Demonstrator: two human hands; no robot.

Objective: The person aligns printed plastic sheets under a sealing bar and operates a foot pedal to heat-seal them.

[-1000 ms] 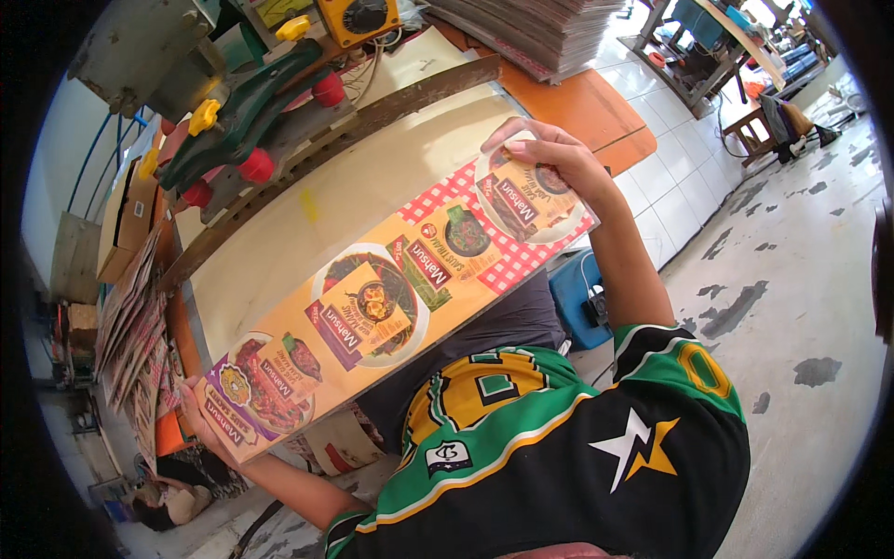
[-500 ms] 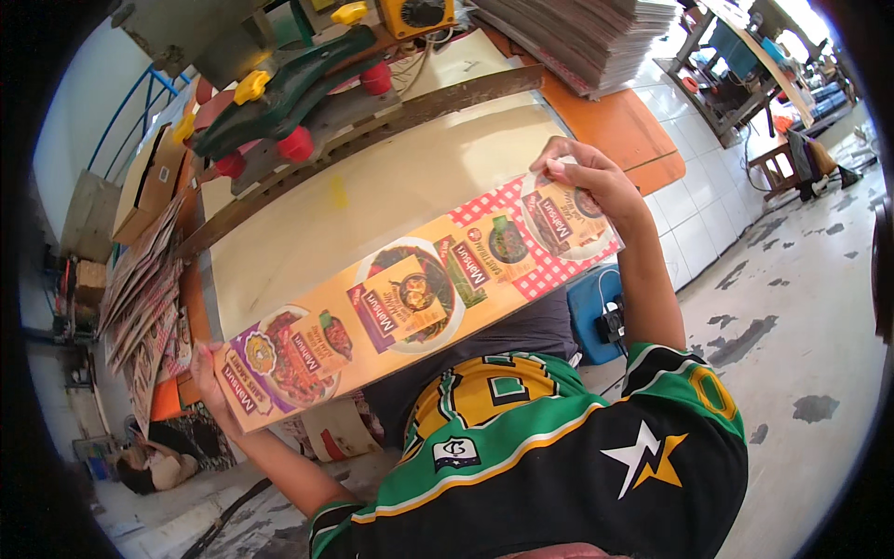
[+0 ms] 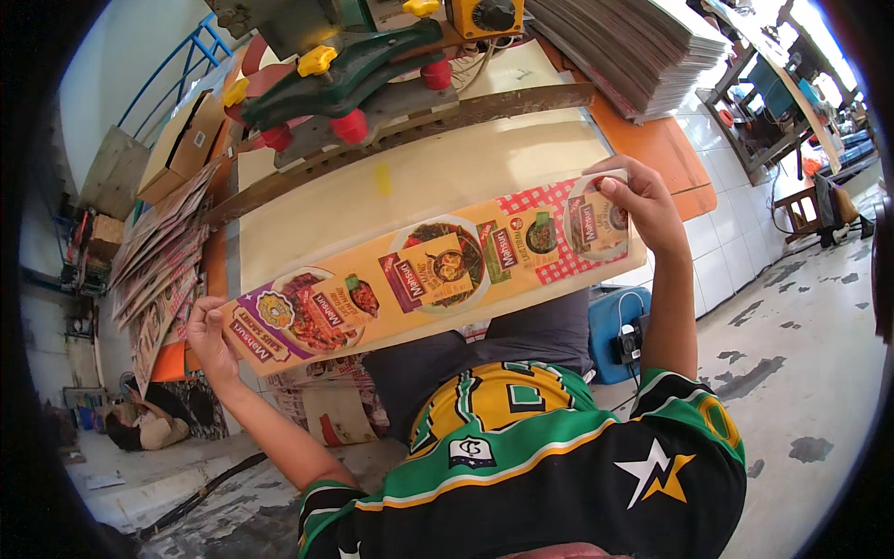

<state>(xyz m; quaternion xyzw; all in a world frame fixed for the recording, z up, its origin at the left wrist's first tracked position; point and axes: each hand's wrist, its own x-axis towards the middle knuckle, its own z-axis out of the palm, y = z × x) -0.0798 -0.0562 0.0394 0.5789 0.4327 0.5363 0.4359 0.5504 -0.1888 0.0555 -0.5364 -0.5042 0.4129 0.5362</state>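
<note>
Both hands hold a long printed cardboard sheet (image 3: pixel 438 270) w/ food pics, up in the air just above the counter (image 3: pixel 466 168) front edge. Left hand (image 3: pixel 212 337) grips the purple end, right hand (image 3: pixel 641 207) pinches the red-checked end. Stack of sheets (image 3: pixel 633 47) sits at the counter's far right corner, green machine (image 3: pixel 345 74) along the back edge.

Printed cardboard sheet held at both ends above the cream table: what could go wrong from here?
1. The printed sheet is long and held only at its ends by the left hand and right hand; it may sag or crease mid-span.
2. The green machine with red knobs stands just beyond the table; fingers could get close.
</note>
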